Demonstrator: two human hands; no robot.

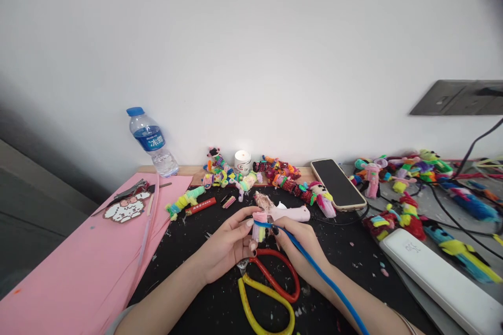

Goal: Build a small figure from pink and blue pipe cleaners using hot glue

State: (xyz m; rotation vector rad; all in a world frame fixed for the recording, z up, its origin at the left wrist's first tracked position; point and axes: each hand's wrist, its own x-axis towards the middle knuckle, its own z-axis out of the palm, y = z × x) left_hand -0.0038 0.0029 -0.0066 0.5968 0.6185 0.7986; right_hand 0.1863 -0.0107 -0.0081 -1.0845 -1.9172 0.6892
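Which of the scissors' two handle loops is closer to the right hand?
The red loop, just below the right hand; the other, the yellow loop, lies farther away, towards the picture's bottom edge.

Pale wall (251,52), grey socket panel (458,98)

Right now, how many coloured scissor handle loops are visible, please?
2: the red loop, beside the right hand, and the yellow loop, nearer the camera; neither looks hidden.
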